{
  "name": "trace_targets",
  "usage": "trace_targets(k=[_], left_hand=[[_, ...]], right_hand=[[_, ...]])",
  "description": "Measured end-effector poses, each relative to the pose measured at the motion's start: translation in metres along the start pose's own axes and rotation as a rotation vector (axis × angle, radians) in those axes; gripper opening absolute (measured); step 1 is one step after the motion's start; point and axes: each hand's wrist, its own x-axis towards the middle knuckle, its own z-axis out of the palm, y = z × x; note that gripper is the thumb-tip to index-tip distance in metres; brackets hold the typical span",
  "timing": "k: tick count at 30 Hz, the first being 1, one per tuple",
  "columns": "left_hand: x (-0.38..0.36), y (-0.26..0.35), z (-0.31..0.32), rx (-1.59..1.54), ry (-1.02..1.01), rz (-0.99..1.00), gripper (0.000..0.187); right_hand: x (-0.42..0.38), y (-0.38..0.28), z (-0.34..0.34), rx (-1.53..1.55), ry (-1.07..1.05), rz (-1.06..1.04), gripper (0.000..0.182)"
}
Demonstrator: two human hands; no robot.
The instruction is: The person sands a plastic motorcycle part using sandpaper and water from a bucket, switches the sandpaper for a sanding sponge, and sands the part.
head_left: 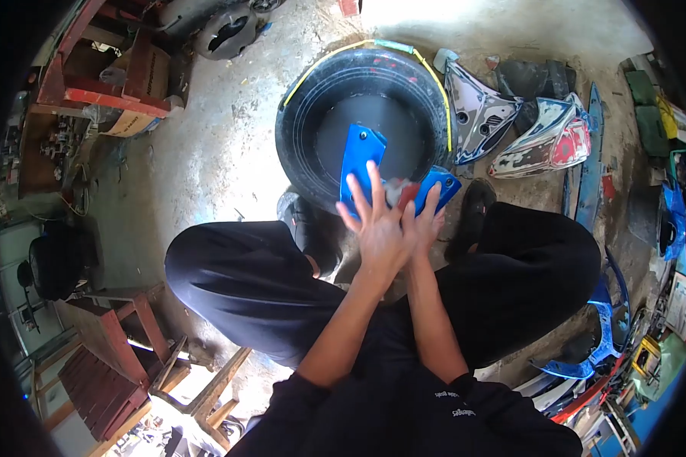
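Over the near rim of a black tub (288, 145), my two hands are close together on glossy blue plastic panelling. My left hand (379, 228) has its fingers spread across the lower part of the left blue panel (360, 152), which has a small hole near its top end. My right hand (427, 219) grips the right blue piece (437, 189), fingers over its face. Between them shows a blurred red and grey thing (402, 192); I cannot tell what it is. Grey water (351, 122) stands in the tub, partly hidden by the left panel.
Worn, part-sanded fairings (476, 110) and a red-white panel (545, 141) lie right of the tub. A blue frame-like part (604, 331) lies lower right among clutter. Wooden furniture (107, 343) stands at lower left, a red rack (107, 95) at upper left. My shoes (301, 221) flank the tub.
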Motion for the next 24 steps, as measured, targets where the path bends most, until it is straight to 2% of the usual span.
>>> trace_targets(k=[2,4,6,8,10,11,13,16,18,20,21,22,24], left_hand=[[0.006,0.003,0.004,0.007,0.007,0.031,0.035],[-0.011,0.003,-0.006,0.003,0.005,0.002,0.035],[-0.019,-0.001,-0.016,0.082,-0.120,-0.039,0.034],[-0.005,0.001,-0.003,-0.001,0.017,0.016,0.033],[0.001,0.001,0.004,-0.005,0.033,0.021,0.033],[-0.001,0.001,0.005,0.021,0.014,0.014,0.032],[-0.009,0.001,-0.002,0.008,0.023,0.002,0.032],[-0.018,-0.001,-0.011,0.020,-0.048,-0.021,0.035],[0.003,0.005,-0.001,0.049,-0.024,-0.026,0.035],[0.003,0.006,0.004,0.058,-0.009,-0.026,0.035],[-0.002,0.004,0.005,0.016,0.024,-0.008,0.034],[-0.007,0.002,0.003,-0.022,0.059,0.017,0.034],[-0.022,-0.004,-0.011,0.058,-0.074,-0.037,0.034]], right_hand=[[-0.003,0.002,-0.006,-0.201,-0.046,-0.144,0.058],[-0.005,-0.032,-0.002,0.170,-0.009,0.163,0.055],[-0.005,-0.034,0.006,0.242,0.051,0.164,0.052],[0.000,-0.004,0.005,0.324,-0.044,0.205,0.053],[-0.007,0.012,-0.001,0.031,-0.055,-0.182,0.053],[-0.006,0.017,-0.004,-0.121,-0.005,-0.261,0.053],[-0.001,-0.016,-0.001,0.189,-0.022,0.130,0.054],[-0.005,-0.023,0.007,0.305,0.000,0.195,0.056],[-0.008,-0.017,0.003,0.276,-0.037,0.180,0.057],[-0.005,0.009,-0.004,-0.187,-0.053,-0.216,0.056],[0.000,0.024,-0.006,-0.516,0.083,-0.639,0.053],[-0.001,0.004,-0.006,-0.518,0.085,-0.646,0.053],[-0.006,-0.031,0.002,0.240,-0.037,0.178,0.053]])
